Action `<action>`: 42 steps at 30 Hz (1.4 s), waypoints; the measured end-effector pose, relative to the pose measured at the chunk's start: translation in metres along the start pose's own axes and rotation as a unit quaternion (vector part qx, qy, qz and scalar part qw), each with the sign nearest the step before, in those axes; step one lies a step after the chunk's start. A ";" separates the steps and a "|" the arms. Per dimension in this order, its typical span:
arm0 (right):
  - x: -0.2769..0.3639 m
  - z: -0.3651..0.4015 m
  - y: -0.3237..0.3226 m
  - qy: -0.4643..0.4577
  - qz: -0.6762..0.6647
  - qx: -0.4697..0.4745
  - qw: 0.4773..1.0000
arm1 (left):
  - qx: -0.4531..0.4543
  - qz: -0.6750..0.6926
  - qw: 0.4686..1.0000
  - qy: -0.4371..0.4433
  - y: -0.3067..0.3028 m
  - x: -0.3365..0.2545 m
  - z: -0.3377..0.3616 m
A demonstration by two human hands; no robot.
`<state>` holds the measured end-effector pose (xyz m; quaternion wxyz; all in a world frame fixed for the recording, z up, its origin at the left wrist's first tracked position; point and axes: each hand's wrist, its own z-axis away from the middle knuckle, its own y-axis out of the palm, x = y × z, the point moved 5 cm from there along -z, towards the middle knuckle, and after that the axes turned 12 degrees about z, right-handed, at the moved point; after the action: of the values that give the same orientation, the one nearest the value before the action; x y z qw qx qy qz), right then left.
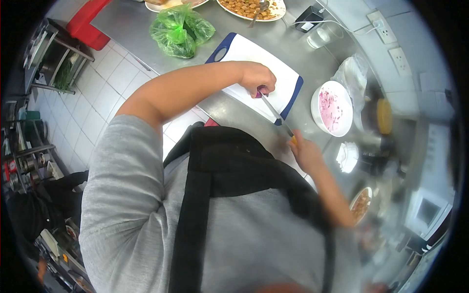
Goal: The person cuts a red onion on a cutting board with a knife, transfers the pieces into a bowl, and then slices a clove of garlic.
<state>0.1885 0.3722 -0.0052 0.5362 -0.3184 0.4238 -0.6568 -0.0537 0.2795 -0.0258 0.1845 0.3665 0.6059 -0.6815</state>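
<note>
My left hand point(259, 78) is closed around a purple onion piece point(262, 91), pressing it on a white cutting board point(244, 51) with blue edges. Most of the onion is hidden under the fingers. In my right hand point(308, 154) is the yellow handle of a knife point(277, 113). Its blade slants across the board's near edge, and the tip reaches the onion. To the right of the board stands a white bowl point(316, 110) with thin pink-purple slices in it.
A green plastic bag point(180, 33) lies behind the board, near a plate of brown cubes point(280, 10) with a spoon. A glass point(324, 37), a clear bag point(352, 73) and a yellow-lidded jar point(384, 117) line the wall side. Another person in black point(29, 219) is at far left.
</note>
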 end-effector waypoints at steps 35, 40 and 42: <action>0.006 0.002 -0.013 0.000 -0.009 0.012 1.000 | 0.005 0.026 0.999 0.022 -0.004 0.001 0.002; 0.015 0.016 -0.040 0.008 -0.001 0.004 1.000 | -0.013 0.011 0.999 0.040 -0.003 0.002 0.000; 0.015 0.017 -0.041 0.007 -0.006 0.003 1.000 | -0.007 0.006 0.999 0.034 -0.001 0.004 0.000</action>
<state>0.1824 0.3566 0.0392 0.5302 -0.3147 0.4239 -0.6635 -0.0573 0.2809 -0.0279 0.1702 0.3915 0.6146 -0.6634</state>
